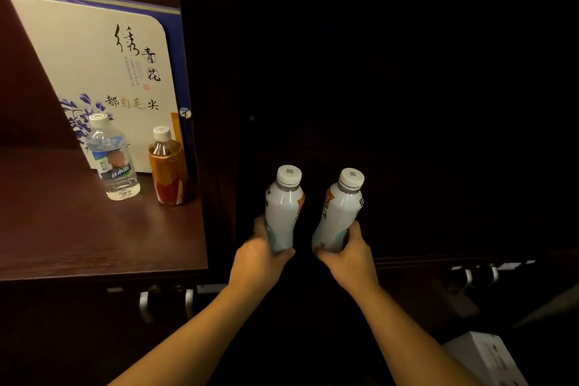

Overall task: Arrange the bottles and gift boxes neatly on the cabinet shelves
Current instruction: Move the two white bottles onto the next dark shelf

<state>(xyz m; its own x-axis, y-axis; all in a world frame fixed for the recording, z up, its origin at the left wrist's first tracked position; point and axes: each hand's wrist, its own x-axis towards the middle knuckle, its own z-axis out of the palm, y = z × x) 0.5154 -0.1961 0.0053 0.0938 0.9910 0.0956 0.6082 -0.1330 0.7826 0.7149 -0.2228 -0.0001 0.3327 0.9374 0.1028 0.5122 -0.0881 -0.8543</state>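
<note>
My left hand [255, 260] grips one white bottle [283, 207], my right hand [351, 255] another white bottle [338, 213], both upright, apart. Dark compartment ahead. Left shelf [62, 229] holds gift box [103, 72], water bottle [114, 160], tea bottle [167, 169] near its right edge.

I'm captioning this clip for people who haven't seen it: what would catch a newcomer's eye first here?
First, the two pale white-capped plastic bottles held up at centre against the dark cabinet: one in the left hand, the other in the right hand. Next, the large white gift box with blue flowers standing on the brown shelf at left, with a clear water bottle and an amber tea bottle before it.
</note>
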